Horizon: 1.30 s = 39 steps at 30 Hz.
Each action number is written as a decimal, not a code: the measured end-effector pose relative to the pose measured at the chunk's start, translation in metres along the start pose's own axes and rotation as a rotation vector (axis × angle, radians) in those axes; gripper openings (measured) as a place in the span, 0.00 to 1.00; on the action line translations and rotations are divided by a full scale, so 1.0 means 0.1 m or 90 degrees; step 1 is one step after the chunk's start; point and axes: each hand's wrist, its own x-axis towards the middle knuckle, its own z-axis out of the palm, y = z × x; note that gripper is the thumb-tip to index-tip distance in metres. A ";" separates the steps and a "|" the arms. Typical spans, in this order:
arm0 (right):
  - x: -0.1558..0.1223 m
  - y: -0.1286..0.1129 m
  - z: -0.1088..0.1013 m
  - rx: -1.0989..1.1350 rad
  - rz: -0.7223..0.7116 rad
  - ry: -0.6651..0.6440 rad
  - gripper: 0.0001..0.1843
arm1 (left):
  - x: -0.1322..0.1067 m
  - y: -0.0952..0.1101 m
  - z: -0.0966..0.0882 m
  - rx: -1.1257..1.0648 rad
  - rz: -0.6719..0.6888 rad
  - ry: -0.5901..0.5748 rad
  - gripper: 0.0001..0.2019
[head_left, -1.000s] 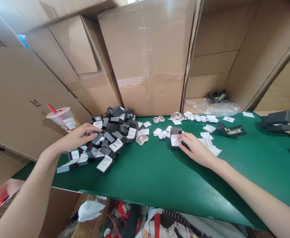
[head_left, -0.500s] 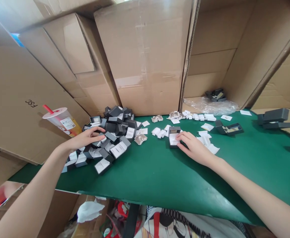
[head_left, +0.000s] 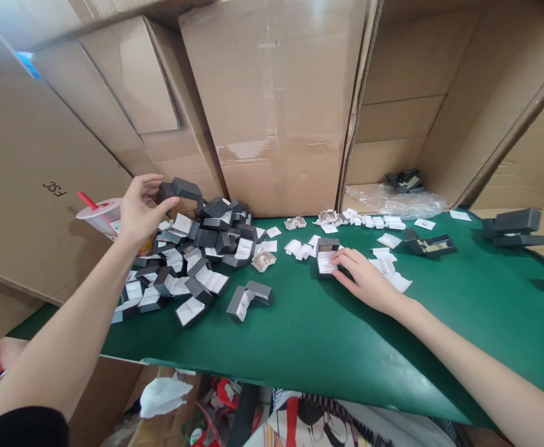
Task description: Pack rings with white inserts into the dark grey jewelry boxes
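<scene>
My left hand (head_left: 142,211) is raised above the left end of the pile, its fingers closed around a dark grey jewelry box (head_left: 185,189) with its lid swung open. Under it spreads a heap of similar small boxes (head_left: 205,238), many open with white inserts. One open box (head_left: 248,299) lies apart, in front of the heap. My right hand (head_left: 365,279) rests on the table, fingertips closed on the white insert of an upright open jewelry box (head_left: 326,247). Part of that insert is hidden by the fingers.
White paper inserts (head_left: 384,221) and crumpled liners lie along the back of the green table (head_left: 300,341). A drink cup (head_left: 99,214) with a red straw stands left. Large cartons (head_left: 272,105) wall the rear. More dark boxes (head_left: 514,226) sit at right.
My left hand has risen from the heap with a box in it. The heap shifted, and one open box now lies in front of it. My right hand stays in place.
</scene>
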 end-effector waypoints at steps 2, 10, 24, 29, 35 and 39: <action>0.00 0.00 0.00 0.000 0.004 -0.001 0.06 | -0.03 0.06 0.07 -0.092 -0.011 0.006 0.32; 0.01 0.00 0.04 0.007 0.004 0.007 0.07 | -0.09 0.48 0.32 -0.089 0.091 -0.134 0.26; 0.00 0.01 0.02 0.012 -0.029 0.029 0.08 | -0.59 1.95 0.67 -0.185 0.283 -0.482 0.12; 0.00 0.01 0.04 -0.012 -0.041 0.035 0.12 | -1.13 2.28 0.87 -0.027 0.354 -0.472 0.12; 0.01 0.00 0.08 -0.038 -0.061 0.050 0.12 | -1.37 2.29 1.21 0.040 0.411 -0.337 0.17; 0.03 0.02 0.07 -0.054 -0.064 0.045 0.12 | -1.42 2.34 1.29 0.043 0.398 -0.308 0.17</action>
